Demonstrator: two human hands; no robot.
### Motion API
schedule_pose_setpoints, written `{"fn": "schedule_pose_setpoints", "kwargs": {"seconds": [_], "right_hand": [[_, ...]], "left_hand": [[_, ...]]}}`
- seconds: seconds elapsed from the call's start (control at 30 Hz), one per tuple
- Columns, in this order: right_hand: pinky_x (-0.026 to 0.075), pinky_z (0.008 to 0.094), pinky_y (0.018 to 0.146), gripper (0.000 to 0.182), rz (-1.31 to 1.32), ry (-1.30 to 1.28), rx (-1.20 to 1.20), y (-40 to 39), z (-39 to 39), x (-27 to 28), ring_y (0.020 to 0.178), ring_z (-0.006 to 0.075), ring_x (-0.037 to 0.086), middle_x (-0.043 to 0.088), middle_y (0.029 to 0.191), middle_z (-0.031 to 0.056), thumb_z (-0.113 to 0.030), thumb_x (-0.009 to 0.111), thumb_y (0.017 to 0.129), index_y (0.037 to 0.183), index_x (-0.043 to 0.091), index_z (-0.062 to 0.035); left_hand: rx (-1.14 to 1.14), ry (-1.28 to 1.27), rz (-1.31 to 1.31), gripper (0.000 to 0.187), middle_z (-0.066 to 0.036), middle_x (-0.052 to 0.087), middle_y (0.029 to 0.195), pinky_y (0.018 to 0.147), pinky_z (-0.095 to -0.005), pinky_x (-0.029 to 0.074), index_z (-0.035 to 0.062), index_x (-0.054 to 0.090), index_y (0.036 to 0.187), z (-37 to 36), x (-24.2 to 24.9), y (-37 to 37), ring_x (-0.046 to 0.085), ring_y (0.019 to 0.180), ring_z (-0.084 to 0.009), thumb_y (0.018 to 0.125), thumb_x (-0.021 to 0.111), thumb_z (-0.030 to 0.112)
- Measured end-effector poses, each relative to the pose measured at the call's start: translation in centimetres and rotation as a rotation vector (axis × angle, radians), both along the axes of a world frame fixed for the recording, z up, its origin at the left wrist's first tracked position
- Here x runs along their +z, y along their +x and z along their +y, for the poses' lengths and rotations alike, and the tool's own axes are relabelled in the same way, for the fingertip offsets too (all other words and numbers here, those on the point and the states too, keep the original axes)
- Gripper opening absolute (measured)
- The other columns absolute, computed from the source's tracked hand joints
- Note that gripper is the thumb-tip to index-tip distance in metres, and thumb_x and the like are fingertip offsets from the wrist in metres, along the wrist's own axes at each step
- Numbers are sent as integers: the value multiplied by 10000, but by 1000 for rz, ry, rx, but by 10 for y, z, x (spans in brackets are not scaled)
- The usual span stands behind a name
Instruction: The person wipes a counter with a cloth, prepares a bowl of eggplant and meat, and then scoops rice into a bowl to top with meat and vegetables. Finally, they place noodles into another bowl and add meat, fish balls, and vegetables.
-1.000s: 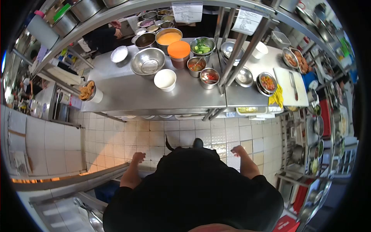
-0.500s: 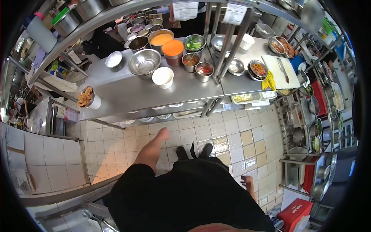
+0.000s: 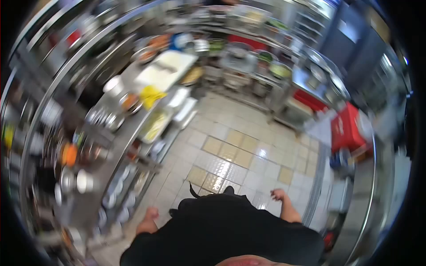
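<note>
My left hand hangs low at my side, beside the steel counter's lower shelf. It is small and blurred, so its fingers do not show clearly. Over the tiled floor, my right hand hangs away from my body with loosely bent fingers somewhat apart and nothing visible in it. Neither hand touches anything that I can see. On the counter to the left lie a white cutting board with a knife on it, a yellow cloth and a bowl of chopped food.
Tiled floor stretches ahead between the counter and the far shelving. A red cooler box stands at the right. Bowls and pots fill the far steel shelves. Below the counter are a tray of yellow-green food and stacked plates.
My view has swung to the right, bringing the cutting board and far shelves round in front. My left arm, stretched forward before, is now lower at my side. My right hand still hangs free.
</note>
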State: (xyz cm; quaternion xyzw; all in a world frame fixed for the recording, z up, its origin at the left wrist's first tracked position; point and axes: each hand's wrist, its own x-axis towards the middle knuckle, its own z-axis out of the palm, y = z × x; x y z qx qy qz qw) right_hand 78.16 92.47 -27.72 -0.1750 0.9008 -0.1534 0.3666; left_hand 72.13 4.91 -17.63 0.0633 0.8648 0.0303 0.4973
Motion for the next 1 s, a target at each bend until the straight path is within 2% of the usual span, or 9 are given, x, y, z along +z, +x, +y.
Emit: {"fn": "schedule_pose_setpoints", "kwargs": {"seconds": [0.03,0.1,0.13,0.27,0.3,0.63,0.73,0.8,1.0], "right_hand": [[495,403,851,395,-35,117,-40,4,22,25,1065,313,582,597,1200,131,-269,771,632,986,691,-113],[525,388,601,302,-267,80,-1210,-14,50,67,671,276,661,678,883,163,-283,646,748,897,678,-22],[492,375,499,286,-78,84,-1301,-34,54,109,499,255,606,644,664,169,-262,550,778,754,660,1],[503,394,637,264,423,3,-1171,-150,91,180,700,265,646,666,741,155,-287,581,764,741,665,-38],[497,448,712,278,278,-80,-1259,-186,98,187,820,354,635,658,862,205,-288,544,786,796,685,-48],[497,349,833,344,240,-392,-1045,-351,212,250,915,239,648,685,992,117,-335,646,819,1030,654,-63],[500,322,782,327,165,-442,-1250,-339,295,263,855,200,639,679,951,94,-301,642,837,1042,646,-46],[504,286,702,316,233,-449,-1349,-339,349,289,762,136,620,666,883,71,-268,638,856,1049,632,-18],[488,283,709,325,705,-576,-1415,-413,504,397,773,142,602,653,870,62,-268,639,852,1079,618,-36]], "left_hand": [[93,-4,-57,139,-125,678,714,569,-376,518,59,710,770,26,7,-6,657,614,-224,774,599,143],[199,63,-105,158,-139,674,720,567,-376,520,47,691,817,101,12,-33,659,615,-231,790,576,152],[228,107,-109,170,-146,672,722,567,-376,520,41,682,840,132,3,-52,660,616,-234,799,564,157],[225,262,-59,227,-174,664,733,564,-376,523,18,645,933,267,3,-164,665,620,-246,831,516,176],[176,312,-25,243,-181,663,736,563,-376,524,12,636,956,297,2,-200,666,621,-249,840,505,180],[476,352,175,123,-139,646,787,457,-387,496,18,577,907,640,1,-515,652,550,-247,815,507,62],[-777,74,200,165,-194,651,762,633,-436,525,0,611,811,758,-33,-601,659,723,-333,802,542,149],[-146,523,694,235,-230,639,834,730,-462,499,-2,610,767,857,-16,-619,620,814,-387,815,549,220],[-22,1103,497,178,-167,643,803,688,-376,493,24,588,933,1141,189,-691,635,757,-285,869,558,187]]}}
